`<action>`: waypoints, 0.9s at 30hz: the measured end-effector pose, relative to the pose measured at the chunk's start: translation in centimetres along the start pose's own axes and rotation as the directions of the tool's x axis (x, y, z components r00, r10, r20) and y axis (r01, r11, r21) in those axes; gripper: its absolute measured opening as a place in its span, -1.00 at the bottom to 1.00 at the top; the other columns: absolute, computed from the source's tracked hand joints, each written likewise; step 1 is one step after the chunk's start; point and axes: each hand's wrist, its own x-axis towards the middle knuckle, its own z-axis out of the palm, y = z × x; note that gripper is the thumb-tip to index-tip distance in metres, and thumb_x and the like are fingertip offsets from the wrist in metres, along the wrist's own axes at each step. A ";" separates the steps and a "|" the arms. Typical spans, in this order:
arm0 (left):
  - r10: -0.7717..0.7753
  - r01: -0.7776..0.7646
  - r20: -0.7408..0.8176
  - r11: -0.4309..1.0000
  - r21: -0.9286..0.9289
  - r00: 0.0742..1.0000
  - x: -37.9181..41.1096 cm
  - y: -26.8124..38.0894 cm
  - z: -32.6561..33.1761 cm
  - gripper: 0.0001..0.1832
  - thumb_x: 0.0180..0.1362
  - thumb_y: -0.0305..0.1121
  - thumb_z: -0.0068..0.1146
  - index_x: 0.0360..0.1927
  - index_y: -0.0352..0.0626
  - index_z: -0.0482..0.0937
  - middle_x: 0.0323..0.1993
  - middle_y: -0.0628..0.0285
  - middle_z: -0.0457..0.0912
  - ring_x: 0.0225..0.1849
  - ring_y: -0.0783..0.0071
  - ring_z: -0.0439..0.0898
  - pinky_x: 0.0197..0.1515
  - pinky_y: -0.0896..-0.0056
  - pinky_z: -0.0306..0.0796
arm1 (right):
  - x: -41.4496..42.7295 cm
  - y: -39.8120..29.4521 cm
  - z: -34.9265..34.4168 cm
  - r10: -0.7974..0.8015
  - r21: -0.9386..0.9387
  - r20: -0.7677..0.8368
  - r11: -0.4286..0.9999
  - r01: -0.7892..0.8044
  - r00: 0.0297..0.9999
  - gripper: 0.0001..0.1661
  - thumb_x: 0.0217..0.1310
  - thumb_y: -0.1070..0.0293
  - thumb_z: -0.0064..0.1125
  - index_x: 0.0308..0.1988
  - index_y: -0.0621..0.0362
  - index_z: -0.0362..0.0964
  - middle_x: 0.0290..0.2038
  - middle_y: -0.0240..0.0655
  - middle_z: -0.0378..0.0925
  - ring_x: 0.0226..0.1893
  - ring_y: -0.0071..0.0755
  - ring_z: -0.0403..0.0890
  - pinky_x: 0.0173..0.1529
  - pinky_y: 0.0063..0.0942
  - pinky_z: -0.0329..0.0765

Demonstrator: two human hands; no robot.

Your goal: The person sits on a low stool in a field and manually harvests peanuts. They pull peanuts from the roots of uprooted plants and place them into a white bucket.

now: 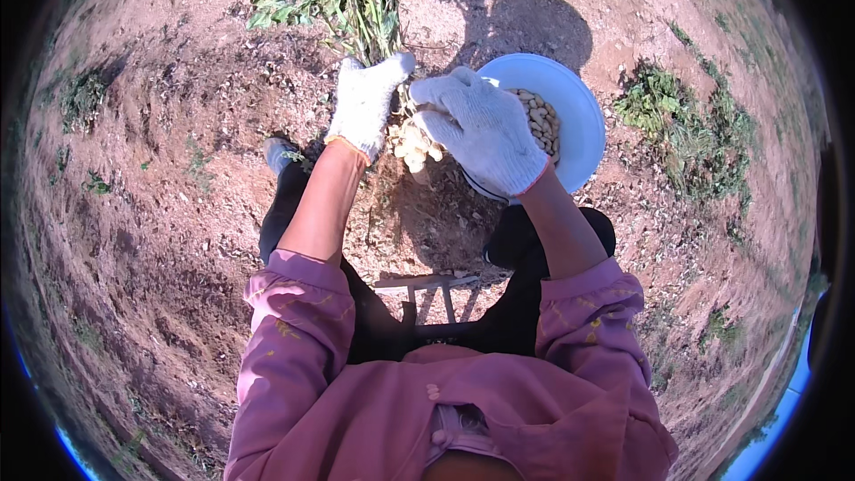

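Note:
My left hand point(369, 105), in a white knitted glove, grips the stems of an uprooted peanut plant point(364, 17). The leafy tops point away from me. A cluster of pale peanut pods point(415, 147) hangs at the root end, below and between my hands. My right hand point(477, 123), gloved the same way, reaches to the roots with its fingers curled beside the left. Whether it pinches a pod is hidden by the glove. Under and beyond my right wrist stands a pale plastic basin point(582, 127), holding many loose peanuts point(542, 123).
The ground point(167, 214) is dry reddish soil with scattered dead leaves. To the right lies a heap of green plants point(688, 120). My feet flank the work area, the right shoe point(511, 240) close to the basin. A low stool frame point(431, 290) shows between my legs.

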 end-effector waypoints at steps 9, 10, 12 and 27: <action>-0.067 0.068 -0.014 0.996 0.060 0.998 -0.5 -0.3 0.6 -0.44 -0.14 -0.32 0.38 -0.13 -0.44 0.38 -0.30 0.16 0.57 -0.31 0.45 0.49 -0.23 0.42 0.44 | 0.0 0.3 0.3 0.112 -0.067 0.031 0.992 -0.110 0.993 -0.77 0.24 0.17 0.03 -0.17 0.02 0.44 -0.37 -0.24 0.55 -0.35 -0.06 0.62 -0.30 -0.19 0.54; -0.059 0.060 -0.014 0.995 0.076 0.998 -0.8 -0.1 0.9 -0.43 -0.14 -0.32 0.38 -0.11 -0.45 0.37 -0.29 0.15 0.56 -0.29 0.45 0.49 -0.22 0.42 0.44 | 0.1 0.2 0.4 0.155 -0.006 0.004 0.988 -0.155 0.988 -0.77 0.25 0.18 0.02 -0.19 0.06 0.44 -0.40 -0.23 0.55 -0.36 -0.07 0.62 -0.30 -0.21 0.53; -0.043 0.044 -0.013 0.993 0.105 0.999 -1.5 0.2 1.6 -0.39 -0.14 -0.31 0.38 -0.08 -0.45 0.36 -0.26 0.13 0.56 -0.26 0.43 0.49 -0.18 0.41 0.43 | 0.1 0.3 0.9 0.284 0.164 -0.083 0.949 -0.268 0.955 -0.76 0.27 0.20 0.00 -0.23 0.13 0.43 -0.48 -0.24 0.52 -0.42 -0.16 0.61 -0.34 -0.27 0.51; 0.111 -0.131 0.318 0.990 0.044 0.942 -2.1 -0.3 1.5 -0.72 0.07 -0.51 0.23 -0.11 -0.31 0.55 -0.29 0.25 0.64 -0.29 0.59 0.57 -0.16 0.51 0.47 | 1.7 3.5 -0.9 0.818 0.862 0.344 -0.080 -0.500 0.461 -0.79 0.24 0.33 0.03 -0.49 0.07 0.31 -0.62 -0.51 0.22 -0.75 -0.70 0.16 -0.72 -0.65 0.05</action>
